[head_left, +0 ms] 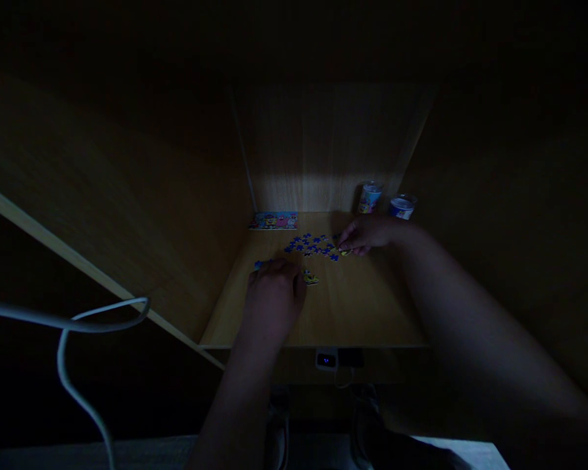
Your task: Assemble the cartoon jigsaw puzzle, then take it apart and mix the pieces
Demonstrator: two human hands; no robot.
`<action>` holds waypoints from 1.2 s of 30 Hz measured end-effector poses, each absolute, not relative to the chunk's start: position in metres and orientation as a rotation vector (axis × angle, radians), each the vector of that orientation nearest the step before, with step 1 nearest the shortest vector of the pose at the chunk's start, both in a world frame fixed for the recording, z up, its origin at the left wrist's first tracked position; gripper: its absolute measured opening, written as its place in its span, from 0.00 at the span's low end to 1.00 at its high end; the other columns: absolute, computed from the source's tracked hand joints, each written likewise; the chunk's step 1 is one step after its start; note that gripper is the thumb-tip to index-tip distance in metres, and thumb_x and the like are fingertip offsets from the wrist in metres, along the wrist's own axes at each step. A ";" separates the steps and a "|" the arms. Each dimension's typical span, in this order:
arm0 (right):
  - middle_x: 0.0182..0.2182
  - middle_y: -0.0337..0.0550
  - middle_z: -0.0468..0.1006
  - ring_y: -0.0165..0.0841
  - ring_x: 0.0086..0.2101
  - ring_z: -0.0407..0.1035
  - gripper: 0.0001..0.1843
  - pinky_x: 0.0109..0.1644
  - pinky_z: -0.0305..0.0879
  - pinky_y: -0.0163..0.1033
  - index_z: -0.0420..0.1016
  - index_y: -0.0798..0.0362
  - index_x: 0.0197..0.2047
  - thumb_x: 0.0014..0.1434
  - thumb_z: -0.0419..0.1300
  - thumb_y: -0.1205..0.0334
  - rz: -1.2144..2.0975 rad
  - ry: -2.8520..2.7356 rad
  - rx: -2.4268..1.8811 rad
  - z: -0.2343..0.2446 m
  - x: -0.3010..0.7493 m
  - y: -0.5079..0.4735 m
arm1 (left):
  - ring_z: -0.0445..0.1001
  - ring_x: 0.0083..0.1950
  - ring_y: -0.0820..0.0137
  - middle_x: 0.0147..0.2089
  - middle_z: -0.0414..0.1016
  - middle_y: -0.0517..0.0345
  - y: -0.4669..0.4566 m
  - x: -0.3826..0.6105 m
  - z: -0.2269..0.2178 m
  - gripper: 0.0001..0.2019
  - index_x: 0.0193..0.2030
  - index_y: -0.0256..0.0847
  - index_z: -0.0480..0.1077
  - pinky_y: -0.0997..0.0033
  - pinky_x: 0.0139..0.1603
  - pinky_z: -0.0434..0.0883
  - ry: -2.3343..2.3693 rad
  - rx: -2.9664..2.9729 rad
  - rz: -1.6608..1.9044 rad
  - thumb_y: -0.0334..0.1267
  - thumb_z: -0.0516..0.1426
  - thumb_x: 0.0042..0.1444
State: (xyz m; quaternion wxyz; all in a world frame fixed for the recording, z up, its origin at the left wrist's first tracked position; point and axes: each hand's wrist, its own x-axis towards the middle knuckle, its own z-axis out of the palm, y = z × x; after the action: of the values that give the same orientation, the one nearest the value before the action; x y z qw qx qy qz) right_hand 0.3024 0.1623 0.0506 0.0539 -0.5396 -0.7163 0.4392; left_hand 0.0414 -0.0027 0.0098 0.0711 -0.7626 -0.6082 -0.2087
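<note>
My left hand [277, 284] is bent over some picture-side-up jigsaw pieces, its fingertips hidden beneath it. A yellow patch of jigsaw pieces [310, 278] shows at its right side, and a blue piece [258, 265] at its left. Farther right, my right hand [365, 234] has thumb and fingers pinched at a yellowish puzzle piece [345, 252], low over the shelf. Between the hands and a little beyond lie several loose puzzle pieces [316, 248], mostly with blue backs up.
A colourful cartoon picture card [274, 220] lies by the back wall. Two clear-lidded printed tubs, one taller [370, 197] and one shorter [402, 206], stand at the back right. Wooden walls enclose the shelf [353, 313]. A white cable [63, 365] hangs at left; a small lit device [326, 360] sits below the front edge.
</note>
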 end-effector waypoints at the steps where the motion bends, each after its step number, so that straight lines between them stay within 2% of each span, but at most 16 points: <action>1: 0.38 0.45 0.87 0.35 0.38 0.81 0.19 0.46 0.82 0.40 0.86 0.51 0.44 0.53 0.80 0.53 1.336 -2.189 -1.631 0.050 0.302 0.163 | 0.79 0.49 0.55 0.47 0.83 0.49 -0.002 0.041 0.010 0.08 0.42 0.42 0.79 0.54 0.50 0.73 -1.829 -2.296 -0.629 0.36 0.58 0.71; 11: 0.38 0.44 0.87 0.37 0.40 0.81 0.19 0.48 0.79 0.41 0.85 0.52 0.41 0.47 0.79 0.56 1.428 -2.329 -1.527 0.054 0.309 0.160 | 0.79 0.48 0.54 0.47 0.82 0.48 -0.001 0.040 0.010 0.08 0.41 0.42 0.79 0.53 0.50 0.74 -1.818 -2.322 -0.663 0.35 0.58 0.70; 17: 0.33 0.42 0.85 0.35 0.34 0.79 0.15 0.39 0.76 0.38 0.83 0.52 0.40 0.49 0.77 0.59 1.203 -2.443 -1.650 0.054 0.307 0.158 | 0.79 0.49 0.54 0.47 0.82 0.48 -0.001 0.041 0.011 0.08 0.42 0.42 0.79 0.54 0.50 0.74 -1.830 -2.317 -0.652 0.36 0.58 0.70; 21: 0.31 0.42 0.83 0.35 0.33 0.78 0.11 0.39 0.77 0.39 0.82 0.53 0.37 0.53 0.74 0.57 1.188 -2.426 -1.638 0.055 0.306 0.157 | 0.79 0.48 0.55 0.46 0.82 0.49 -0.001 0.041 0.011 0.08 0.41 0.42 0.79 0.55 0.50 0.74 -1.841 -2.309 -0.640 0.36 0.58 0.70; 27: 0.32 0.43 0.83 0.36 0.35 0.78 0.13 0.40 0.77 0.40 0.82 0.50 0.36 0.51 0.75 0.54 1.261 -2.355 -1.576 0.058 0.308 0.154 | 0.78 0.48 0.55 0.47 0.82 0.48 -0.002 0.040 0.010 0.07 0.42 0.42 0.78 0.54 0.49 0.73 -1.836 -2.331 -0.670 0.35 0.58 0.70; 36: 0.31 0.42 0.84 0.36 0.30 0.76 0.14 0.32 0.69 0.37 0.85 0.51 0.37 0.48 0.75 0.54 1.058 -2.592 -1.610 0.057 0.307 0.160 | 0.78 0.47 0.55 0.45 0.81 0.49 -0.001 0.041 0.011 0.08 0.42 0.41 0.79 0.53 0.51 0.74 -1.829 -2.324 -0.676 0.35 0.57 0.70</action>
State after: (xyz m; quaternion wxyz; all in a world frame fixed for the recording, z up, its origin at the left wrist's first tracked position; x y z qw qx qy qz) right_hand 0.3074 0.1600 0.0567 -0.0439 -0.4980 -0.8019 0.3273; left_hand 0.0410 -0.0011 0.0110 0.0540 -0.7650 -0.6020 -0.2225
